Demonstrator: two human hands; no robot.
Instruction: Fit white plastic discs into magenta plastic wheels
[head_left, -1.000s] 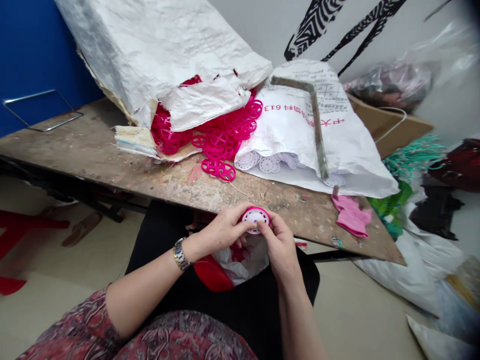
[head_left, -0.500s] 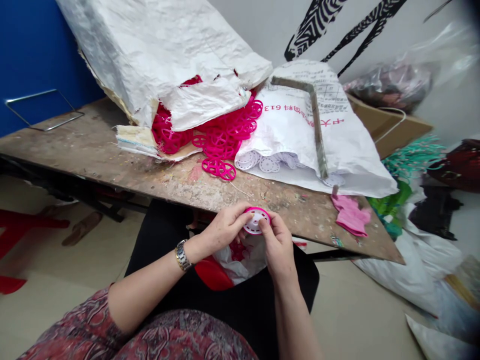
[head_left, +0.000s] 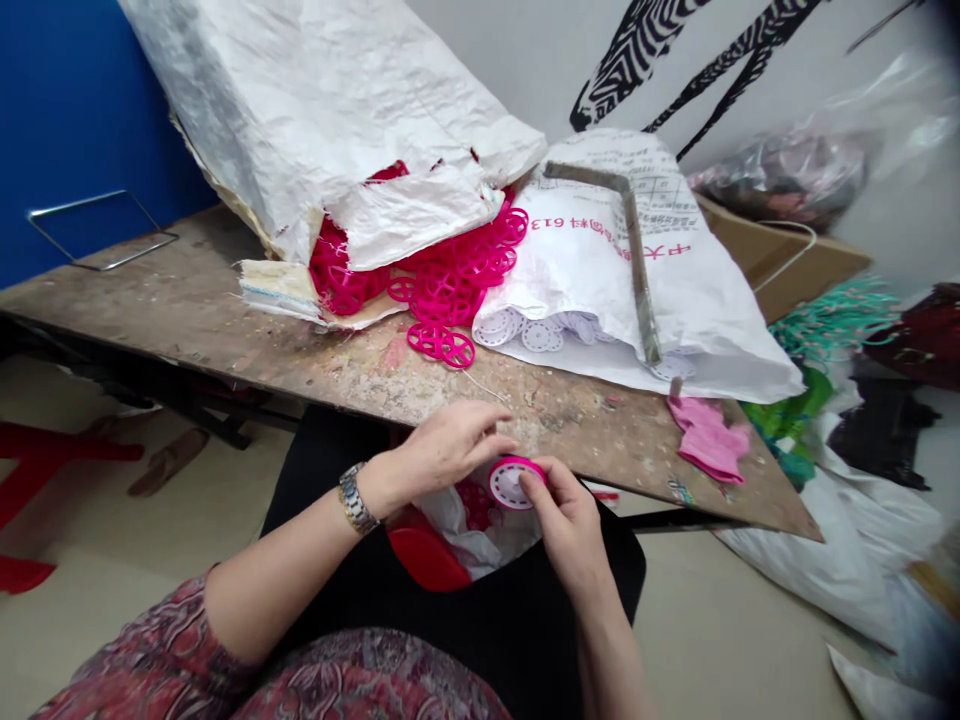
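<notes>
Between the thumb and fingers of my right hand point(head_left: 571, 508) is a pink-rimmed wheel with a white slotted disc point(head_left: 510, 484) set in it. My left hand point(head_left: 448, 448), with a watch at the wrist, is off the wheel, just left of and above it; its fingers are stretched out and hold nothing. Below both hands, a red container point(head_left: 427, 552) lined with a white bag sits at my lap, with pink pieces inside. Pink spoked rings point(head_left: 441, 345) spill from a white sack point(head_left: 360, 90) on the table. White slotted discs point(head_left: 541, 335) show at the mouth of another sack point(head_left: 585, 230).
A bent metal bar point(head_left: 636, 250) lies over the disc sack. Pink cloth point(head_left: 712, 440) rests at the right of the worn table point(head_left: 360, 372). A wire stand point(head_left: 105, 230) is at the left, a red stool point(head_left: 67, 455) below. Bags and a cardboard box point(head_left: 787, 250) crowd the right.
My left hand has let go of the wheel and moved slightly left, its fingers straightening. My right hand has lowered a little with the wheel. The view has shifted slightly.
</notes>
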